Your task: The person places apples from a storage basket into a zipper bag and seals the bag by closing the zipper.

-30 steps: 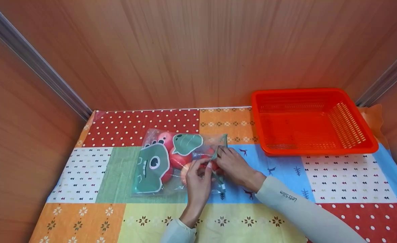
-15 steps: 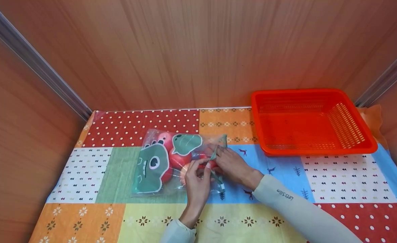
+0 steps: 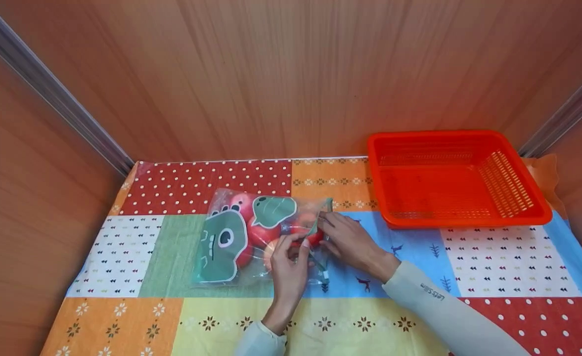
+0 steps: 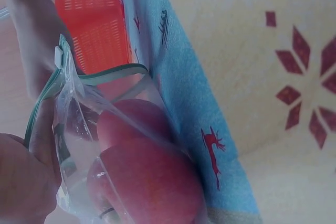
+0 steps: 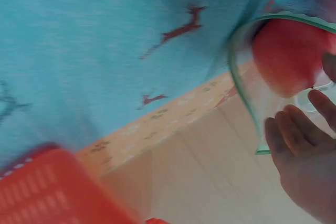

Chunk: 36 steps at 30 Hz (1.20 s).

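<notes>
A clear zip bag (image 3: 224,254) with green cartoon prints lies flat on the patterned cloth, holding several red apples (image 4: 149,182). Its mouth faces right and gapes between the hands, edged by a green zip strip (image 5: 242,90). A white slider (image 4: 59,57) sits at one end of the strip. My left hand (image 3: 291,267) pinches the near part of the mouth's edge between thumb and forefinger. At the far part of the mouth is my right hand (image 3: 354,243), its fingers extended and slightly bent, thumb apart. An apple (image 5: 291,56) shows just inside the mouth, close to the right fingertips.
A red plastic basket (image 3: 461,193) with slotted walls stands at the back right, beyond the right hand. Wooden panels (image 3: 251,84) rise behind and at both sides. Patchwork cloth (image 3: 108,257) covers the table.
My right hand has drawn back slightly to the right and its thumb has spread from the fingers. More of the apple at the mouth shows. The left hand has stayed in place.
</notes>
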### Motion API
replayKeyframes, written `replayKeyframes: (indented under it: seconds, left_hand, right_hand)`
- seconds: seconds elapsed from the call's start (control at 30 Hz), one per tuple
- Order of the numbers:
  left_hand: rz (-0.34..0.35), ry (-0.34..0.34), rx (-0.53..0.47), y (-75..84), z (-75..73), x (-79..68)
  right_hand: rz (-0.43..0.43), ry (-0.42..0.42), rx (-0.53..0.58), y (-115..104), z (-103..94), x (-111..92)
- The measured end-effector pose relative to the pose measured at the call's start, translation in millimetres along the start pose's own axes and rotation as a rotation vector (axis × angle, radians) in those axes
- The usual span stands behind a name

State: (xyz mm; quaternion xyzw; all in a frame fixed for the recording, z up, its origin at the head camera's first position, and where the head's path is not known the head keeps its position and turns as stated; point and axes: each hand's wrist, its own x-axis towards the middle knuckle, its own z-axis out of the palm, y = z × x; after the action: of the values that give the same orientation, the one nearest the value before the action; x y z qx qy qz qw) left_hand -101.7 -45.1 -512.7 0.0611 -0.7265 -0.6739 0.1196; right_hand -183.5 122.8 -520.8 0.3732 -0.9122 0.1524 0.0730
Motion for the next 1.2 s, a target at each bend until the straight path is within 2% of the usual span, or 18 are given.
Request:
replayKeyframes:
  seconds: [0.1, 0.23, 0.33, 0.53, 0.67, 0.83, 1.2]
  left_hand:
    - [0.014, 0.002, -0.01, -0.9, 0.2, 0.0]
    - [0.018, 0.001, -0.011, -1.0, 0.1, 0.1]
    - [0.013, -0.004, -0.016, -0.8, -0.5, -0.2]
    - [0.001, -0.014, 0.004, -1.6, -0.8, -1.2]
    - [0.002, -0.026, 0.008, -1.6, -1.5, -2.2]
    - [0.0, -0.04, 0.004, -2.3, -2.3, -2.8]
    - [0.047, -0.077, 0.072, -8.5, -2.6, -3.8]
  right_hand:
    - [0.033, 0.096, -0.01, 4, 1.1, -3]
    - [0.098, 0.226, 0.032, 9, 2.9, -3]
    - [0.145, 0.281, 0.063, 14, 4.2, 1]
    - [0.223, 0.263, 0.073, 22, 4.8, 9]
    - [0.241, 0.246, 0.073, 29, 5.3, 14]
    - [0.22, 0.238, 0.064, 39, 7.9, 20]
    - [0.174, 0.32, 0.053, 53, 16.3, 28]
